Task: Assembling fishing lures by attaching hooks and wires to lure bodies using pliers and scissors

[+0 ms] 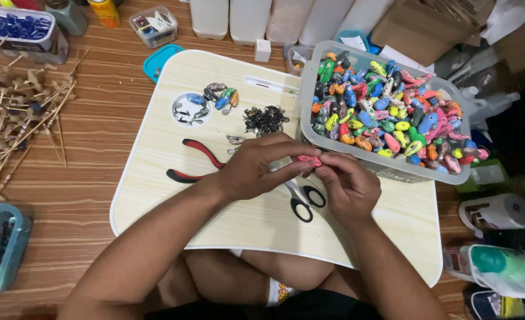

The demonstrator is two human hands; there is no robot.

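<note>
From the head view, much of the small red piece (310, 160) is covered by fingertips, so its exact shape is hard to make out; the scissors (303, 201) lie partly under the right hand (348, 186), and the red-handled pliers (194, 160) run partly beneath the left hand (256, 166). The containers along the top and both side edges are cut off. The work goes on over a pale wood-grain lap table (173, 195) set on a brown striped floor (96, 136), with the person's knees showing under its near edge. On the table sit a clear plastic bin (310, 112) heaped with many-coloured oval pieces, a dark pile of small metal bits (265, 119), and a few loose coloured pieces (218, 96). Dry sticks (19, 112) lie on the floor at the left. Both hands pinch the red piece between them, fingers clenched on its two ends, just in front of the bin.
</note>
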